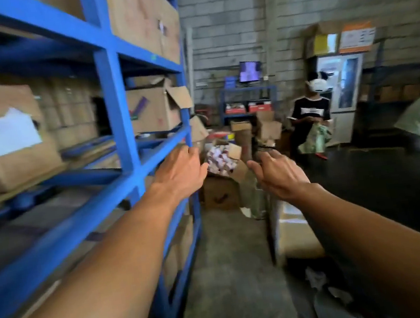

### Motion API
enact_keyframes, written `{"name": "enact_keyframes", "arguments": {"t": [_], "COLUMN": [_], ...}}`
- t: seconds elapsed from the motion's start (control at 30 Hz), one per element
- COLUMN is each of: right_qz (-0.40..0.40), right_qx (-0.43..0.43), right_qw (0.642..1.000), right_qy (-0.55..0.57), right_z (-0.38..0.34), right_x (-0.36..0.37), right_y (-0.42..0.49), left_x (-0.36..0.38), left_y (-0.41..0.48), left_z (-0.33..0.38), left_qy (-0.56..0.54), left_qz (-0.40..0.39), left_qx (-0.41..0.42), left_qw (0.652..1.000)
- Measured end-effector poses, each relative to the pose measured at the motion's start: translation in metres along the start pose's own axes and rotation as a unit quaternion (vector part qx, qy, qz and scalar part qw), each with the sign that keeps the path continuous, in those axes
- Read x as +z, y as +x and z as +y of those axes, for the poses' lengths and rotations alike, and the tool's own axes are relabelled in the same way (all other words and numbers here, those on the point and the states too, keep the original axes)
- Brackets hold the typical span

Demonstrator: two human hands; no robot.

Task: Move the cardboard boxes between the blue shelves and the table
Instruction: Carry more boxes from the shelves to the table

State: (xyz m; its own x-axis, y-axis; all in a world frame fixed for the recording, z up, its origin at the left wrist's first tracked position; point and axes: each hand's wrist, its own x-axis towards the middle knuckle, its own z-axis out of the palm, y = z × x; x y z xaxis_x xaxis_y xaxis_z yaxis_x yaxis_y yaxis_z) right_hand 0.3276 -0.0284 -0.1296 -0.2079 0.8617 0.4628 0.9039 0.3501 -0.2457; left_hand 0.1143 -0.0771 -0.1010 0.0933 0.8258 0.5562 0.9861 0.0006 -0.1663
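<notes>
Both bare arms reach forward; the left hand [181, 171] and right hand [277, 173] are loosely open, holding nothing. Brown cardboard boxes [155, 110] sit on the blue steel shelves [113, 91] at nine o'clock; the dark, smooth table [379, 181] lies at three o'clock.

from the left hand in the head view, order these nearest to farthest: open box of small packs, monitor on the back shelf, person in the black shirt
From the left hand:
1. Open box of small packs, just to its right.
2. Person in the black shirt, farther back on the right.
3. Monitor, against the back wall.
</notes>
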Motion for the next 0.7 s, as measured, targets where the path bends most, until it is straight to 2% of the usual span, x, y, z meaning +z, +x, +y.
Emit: {"name": "enact_keyframes", "arguments": {"t": [0.2, 0.37, 0.5, 0.6, 0.7], "right_qz": [0.022, 0.024, 0.009, -0.003, -0.021], "right_qx": [-0.151, -0.249, -0.341, -0.399, -0.463], "right_qw": [0.987, 0.962, 0.930, 0.900, 0.862], "right_qy": [0.055, 0.109, 0.141, 0.173, 0.203], "right_z": [-0.139, -0.249, -0.329, -0.382, -0.426], "right_x": [0.033, 0.058, 0.073, 0.079, 0.084], "right_y": [0.053, 0.067, 0.068, 0.062, 0.053], "left_x": [-0.030, -0.059, -0.087, -0.104, -0.122], "left_y": [-0.037, -0.086, -0.130, -0.166, -0.199], "left_z": [-0.129, -0.212, -0.259, -0.287, -0.296], "left_qy": [0.075, 0.168, 0.237, 0.204, 0.242], "left_qz": [0.010, 0.011, -0.021, -0.008, -0.044], "left_qx": [-0.128, -0.196, -0.283, -0.363, -0.417], "left_qw": [0.989, 0.966, 0.929, 0.909, 0.875]}}
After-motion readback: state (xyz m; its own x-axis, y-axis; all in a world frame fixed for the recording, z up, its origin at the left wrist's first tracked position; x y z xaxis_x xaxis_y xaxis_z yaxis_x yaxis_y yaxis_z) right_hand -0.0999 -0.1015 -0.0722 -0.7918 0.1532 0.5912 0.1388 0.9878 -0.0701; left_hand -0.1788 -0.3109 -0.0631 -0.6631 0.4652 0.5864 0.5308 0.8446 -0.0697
